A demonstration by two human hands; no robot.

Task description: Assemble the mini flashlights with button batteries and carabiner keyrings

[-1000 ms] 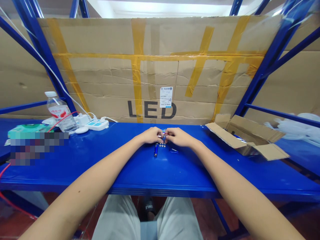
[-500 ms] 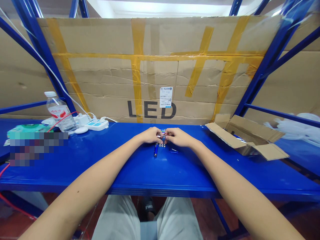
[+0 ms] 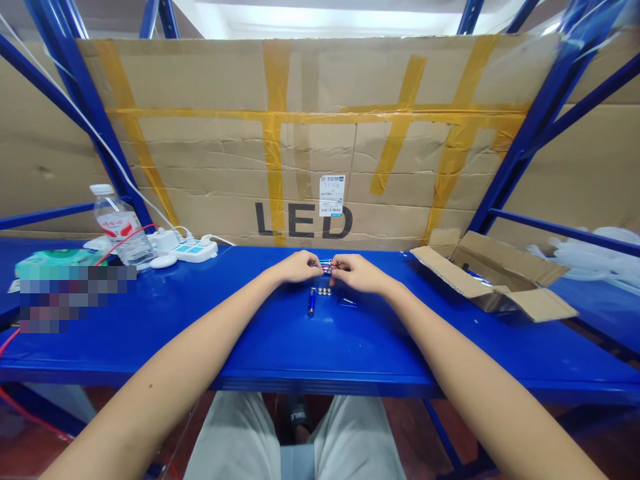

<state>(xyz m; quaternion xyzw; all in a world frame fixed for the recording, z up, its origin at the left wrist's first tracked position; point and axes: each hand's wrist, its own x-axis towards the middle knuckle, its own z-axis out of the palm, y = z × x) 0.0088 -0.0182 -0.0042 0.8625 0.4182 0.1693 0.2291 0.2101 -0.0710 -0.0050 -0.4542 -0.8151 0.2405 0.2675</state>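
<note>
My left hand [image 3: 301, 267] and my right hand [image 3: 354, 273] face each other over the blue table, fingers pinched. Between their fingertips is a small blue-and-silver cylindrical piece [image 3: 327, 271], gripped from both sides; its details are too small to make out. Something thin and red shows at my right fingertips. Just behind lie several thin coloured tubes [image 3: 325, 262], partly hidden by the hands. Nearer to me are several small round silver button cells [image 3: 325, 291] in rows. A blue metal tube [image 3: 312, 302] lies to their left, and a blue carabiner clip [image 3: 347, 303] to their right.
An open cardboard box [image 3: 450, 270] with dark and blue items stands at the right. At the left are a water bottle [image 3: 123, 230], a white power strip [image 3: 193, 250] and a green packet [image 3: 60, 259]. A large taped carton [image 3: 225, 167] walls the back of the table [image 3: 280, 347].
My left fingers have shifted slightly away from me and straightened toward the piece between the hands. The button cells show more fully now; the other things on the table stay put.
</note>
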